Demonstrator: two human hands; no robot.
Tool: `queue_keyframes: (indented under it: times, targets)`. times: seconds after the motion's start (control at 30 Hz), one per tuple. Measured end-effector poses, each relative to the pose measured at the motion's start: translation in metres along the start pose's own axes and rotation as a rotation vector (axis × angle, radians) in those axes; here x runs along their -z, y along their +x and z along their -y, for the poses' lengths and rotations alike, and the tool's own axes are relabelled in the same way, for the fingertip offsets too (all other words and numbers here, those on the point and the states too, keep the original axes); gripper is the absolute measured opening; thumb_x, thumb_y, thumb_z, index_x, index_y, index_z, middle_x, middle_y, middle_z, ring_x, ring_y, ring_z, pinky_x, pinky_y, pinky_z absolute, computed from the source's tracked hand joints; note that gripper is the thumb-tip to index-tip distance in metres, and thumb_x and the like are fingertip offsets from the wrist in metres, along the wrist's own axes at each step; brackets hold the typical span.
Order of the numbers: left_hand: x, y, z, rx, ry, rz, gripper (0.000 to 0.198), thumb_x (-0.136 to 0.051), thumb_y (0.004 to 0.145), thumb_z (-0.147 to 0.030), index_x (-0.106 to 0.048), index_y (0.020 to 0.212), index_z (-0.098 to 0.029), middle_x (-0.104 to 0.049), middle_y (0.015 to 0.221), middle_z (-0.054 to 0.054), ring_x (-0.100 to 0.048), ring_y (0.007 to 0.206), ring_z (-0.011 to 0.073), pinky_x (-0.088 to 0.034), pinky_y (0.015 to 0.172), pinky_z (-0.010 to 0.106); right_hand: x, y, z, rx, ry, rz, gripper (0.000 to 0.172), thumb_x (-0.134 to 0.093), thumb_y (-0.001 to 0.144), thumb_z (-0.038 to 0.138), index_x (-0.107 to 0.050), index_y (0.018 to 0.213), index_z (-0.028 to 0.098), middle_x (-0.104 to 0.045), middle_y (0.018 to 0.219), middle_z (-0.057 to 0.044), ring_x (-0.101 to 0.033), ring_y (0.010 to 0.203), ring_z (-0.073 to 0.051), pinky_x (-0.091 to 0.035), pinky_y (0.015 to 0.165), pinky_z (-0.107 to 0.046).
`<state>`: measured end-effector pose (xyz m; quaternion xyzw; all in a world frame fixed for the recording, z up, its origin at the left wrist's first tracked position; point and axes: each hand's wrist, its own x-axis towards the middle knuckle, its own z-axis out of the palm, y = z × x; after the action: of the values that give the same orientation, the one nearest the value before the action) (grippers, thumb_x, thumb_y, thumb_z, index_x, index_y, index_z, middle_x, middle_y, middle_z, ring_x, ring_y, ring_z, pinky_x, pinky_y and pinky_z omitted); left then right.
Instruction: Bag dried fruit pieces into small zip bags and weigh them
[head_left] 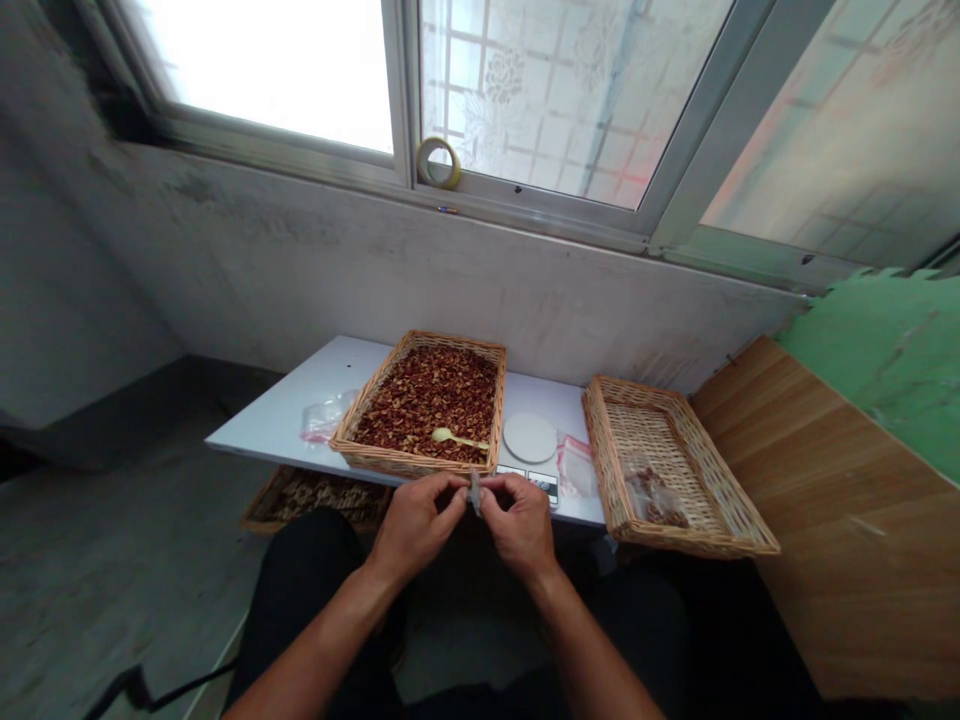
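Observation:
My left hand (416,525) and my right hand (521,525) pinch a small clear plastic bag (475,492) between their fingertips, just in front of the white table (285,430). Behind my hands is a wicker tray (367,400) heaped with dried reddish-brown fruit pieces (420,400). A pale yellow scoop (454,438) lies on the heap. A round white disc (529,437) sits on the table beyond my right hand, with a black-and-white panel (541,485) partly hidden under that hand.
Loose plastic bags (326,418) lie at the table's left end, and another (576,467) lies at its right. A wicker basket (600,450) to the right holds a filled bag (652,497). Another tray (315,495) sits low under the table's front edge. A window and wall stand behind.

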<state>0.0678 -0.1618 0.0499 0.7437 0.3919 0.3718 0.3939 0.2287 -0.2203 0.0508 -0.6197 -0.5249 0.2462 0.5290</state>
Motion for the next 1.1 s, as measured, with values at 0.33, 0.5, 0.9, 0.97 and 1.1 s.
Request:
queue_keyframes:
  times: [0.33,0.5,0.9,0.97,1.1]
  targets:
    - [-0.003,-0.004,-0.001,0.092,-0.072,0.024,0.018,-0.069,0.085,-0.039,-0.078,0.091,-0.024,-0.077,0.084,0.003,-0.070,0.075,0.0215,-0.051,0.070,0.028,-0.003,-0.002,-0.003,0.043,0.030,0.063,0.016,-0.066,0.088,0.027,-0.081,0.093,0.025,-0.076,0.085,-0.004,-0.070,0.078,-0.020,-0.053,0.074,-0.030]
    - [-0.001,-0.005,0.002,-0.037,0.166,0.001,0.018,-0.062,0.089,-0.036,-0.073,0.082,-0.024,-0.072,0.075,0.003,-0.065,0.069,0.0190,-0.044,0.066,0.027,-0.005,-0.005,-0.002,0.012,-0.043,0.008,0.013,-0.066,0.085,0.023,-0.078,0.087,0.024,-0.074,0.080,-0.003,-0.068,0.073,-0.019,-0.052,0.070,-0.029]
    - [-0.012,0.003,-0.018,-0.102,0.509,-0.185,0.010,-0.058,0.086,-0.022,-0.064,0.094,-0.024,-0.070,0.080,0.002,-0.065,0.071,0.0204,-0.041,0.067,0.028,-0.012,0.001,0.002,0.055,-0.246,-0.173,0.008,-0.059,0.084,0.020,-0.067,0.085,0.022,-0.069,0.083,-0.003,-0.063,0.075,-0.018,-0.048,0.072,-0.027]
    - [-0.012,0.003,-0.015,-0.134,0.486,-0.168,0.017,-0.056,0.087,-0.021,-0.066,0.101,-0.024,-0.073,0.088,0.004,-0.068,0.080,0.0219,-0.045,0.074,0.029,-0.011,0.003,0.003,0.039,-0.170,-0.133,0.007,-0.061,0.084,0.022,-0.067,0.088,0.023,-0.070,0.084,-0.003,-0.064,0.075,-0.017,-0.049,0.071,-0.027]
    - [-0.011,0.000,-0.008,-0.157,0.446,-0.142,0.024,-0.056,0.090,-0.020,-0.069,0.109,-0.025,-0.074,0.103,0.006,-0.069,0.094,0.0231,-0.049,0.085,0.031,-0.011,0.004,0.002,-0.048,-0.021,-0.049,0.010,-0.067,0.083,0.027,-0.068,0.092,0.022,-0.071,0.079,0.000,-0.064,0.065,-0.016,-0.050,0.063,-0.025]
